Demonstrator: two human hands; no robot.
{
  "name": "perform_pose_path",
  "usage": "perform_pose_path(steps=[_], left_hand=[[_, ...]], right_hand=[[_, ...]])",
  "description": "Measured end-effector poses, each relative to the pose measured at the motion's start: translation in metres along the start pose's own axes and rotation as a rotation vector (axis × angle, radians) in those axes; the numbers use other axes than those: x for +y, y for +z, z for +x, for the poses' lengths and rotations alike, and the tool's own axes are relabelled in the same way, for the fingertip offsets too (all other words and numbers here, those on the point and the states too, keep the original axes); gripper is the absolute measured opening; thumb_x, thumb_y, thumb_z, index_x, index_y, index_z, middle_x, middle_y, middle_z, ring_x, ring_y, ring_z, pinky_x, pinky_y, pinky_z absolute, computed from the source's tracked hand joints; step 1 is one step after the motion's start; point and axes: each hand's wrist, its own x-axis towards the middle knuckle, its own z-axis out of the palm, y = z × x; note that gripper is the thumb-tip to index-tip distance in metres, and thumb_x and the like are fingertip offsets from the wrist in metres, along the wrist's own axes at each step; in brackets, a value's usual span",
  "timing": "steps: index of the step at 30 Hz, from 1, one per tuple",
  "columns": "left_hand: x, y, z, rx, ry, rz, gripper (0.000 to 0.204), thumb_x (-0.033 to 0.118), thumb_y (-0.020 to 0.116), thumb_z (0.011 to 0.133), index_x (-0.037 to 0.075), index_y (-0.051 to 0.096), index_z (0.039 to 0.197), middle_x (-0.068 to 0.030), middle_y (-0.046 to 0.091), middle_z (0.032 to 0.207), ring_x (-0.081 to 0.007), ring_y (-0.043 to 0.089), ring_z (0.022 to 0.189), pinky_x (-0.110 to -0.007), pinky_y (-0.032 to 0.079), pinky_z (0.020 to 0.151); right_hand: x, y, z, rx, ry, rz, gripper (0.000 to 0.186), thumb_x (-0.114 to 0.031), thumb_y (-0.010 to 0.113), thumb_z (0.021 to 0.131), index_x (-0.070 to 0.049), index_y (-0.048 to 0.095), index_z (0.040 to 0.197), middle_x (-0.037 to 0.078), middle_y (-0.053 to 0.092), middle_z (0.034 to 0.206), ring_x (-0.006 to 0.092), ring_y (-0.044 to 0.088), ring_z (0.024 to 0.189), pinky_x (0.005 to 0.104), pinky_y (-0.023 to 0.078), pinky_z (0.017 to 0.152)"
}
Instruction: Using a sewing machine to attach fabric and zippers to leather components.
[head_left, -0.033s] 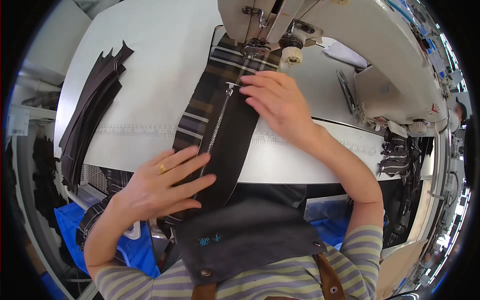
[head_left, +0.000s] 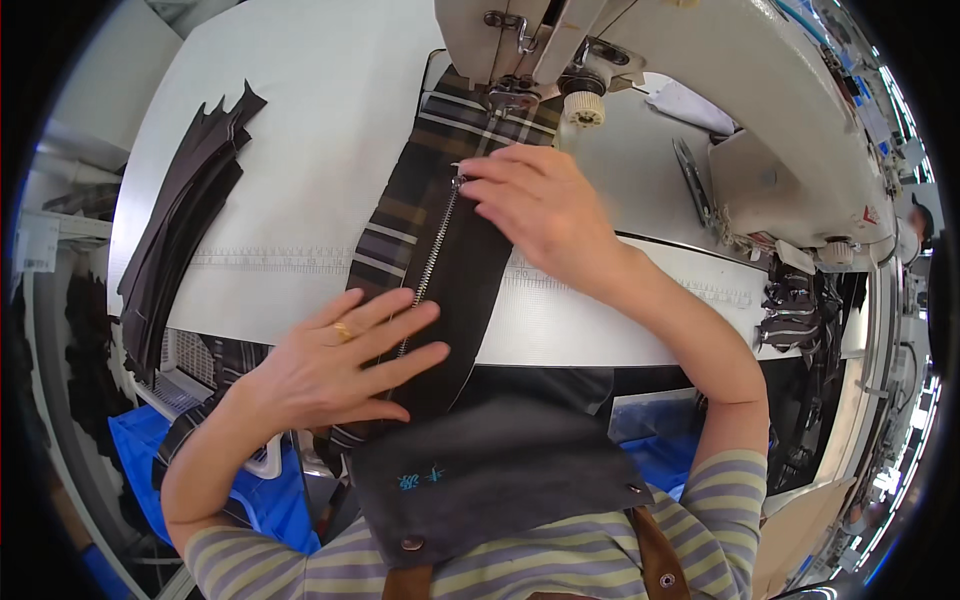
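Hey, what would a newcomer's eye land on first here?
Probably the silver zipper on the dark cloth in the middle, with the right hand at its far end and the left hand spread over its near part. Beyond it stands a big pale sewing machine, and a stack of dark fabric pieces lies on the left of the table.

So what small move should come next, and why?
Perhaps smooth the zipper flat with the right hand: its fingers are at the top end, the left hand is spread over the lower part, and the zipper points toward the presser foot.
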Motion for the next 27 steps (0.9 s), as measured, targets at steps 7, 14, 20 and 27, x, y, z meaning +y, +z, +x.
perform_pose_path(steps=[7,14,20,27], left_hand=[[0.032,0.074,0.049,0.147,-0.068,0.369,0.055,0.025,0.057,0.087,0.012,0.048,0.140,-0.0122,0.044,0.147,-0.0279,0.043,0.133,-0.038,0.037,0.104],[-0.003,0.048,0.070,0.576,-0.031,-0.591,0.024,-0.010,0.059,0.074,0.002,0.063,0.095,-0.0104,0.067,0.091,-0.0271,0.067,0.082,-0.035,0.054,0.072],[-0.099,0.031,0.107,0.597,-0.070,-0.056,0.032,-0.004,0.058,0.082,0.007,0.065,0.112,-0.0049,0.066,0.115,-0.0243,0.060,0.099,-0.036,0.048,0.081],[-0.105,0.035,0.110,0.476,-0.142,0.304,0.037,0.015,0.066,0.085,0.013,0.064,0.123,0.0030,0.063,0.126,-0.0225,0.057,0.108,-0.046,0.037,0.100]], right_hand=[[-0.005,-0.008,0.032,-0.376,-0.307,-0.290,0.009,-0.016,0.059,0.081,-0.009,0.062,0.085,0.000,0.058,0.088,0.0155,0.055,0.085,0.0276,0.043,0.075],[0.003,-0.022,0.024,-0.523,-0.327,-0.184,0.020,-0.014,0.061,0.076,-0.004,0.061,0.094,0.003,0.058,0.093,0.0183,0.056,0.083,0.0305,0.048,0.071],[0.003,-0.018,0.021,-0.404,-0.387,-0.096,0.024,-0.014,0.063,0.072,-0.005,0.062,0.094,0.004,0.060,0.097,0.0182,0.056,0.079,0.0294,0.049,0.069],[0.015,-0.014,-0.009,-0.208,-0.252,-0.043,0.021,-0.008,0.067,0.069,-0.004,0.064,0.088,0.009,0.064,0.105,0.0229,0.064,0.090,0.0334,0.054,0.074]])
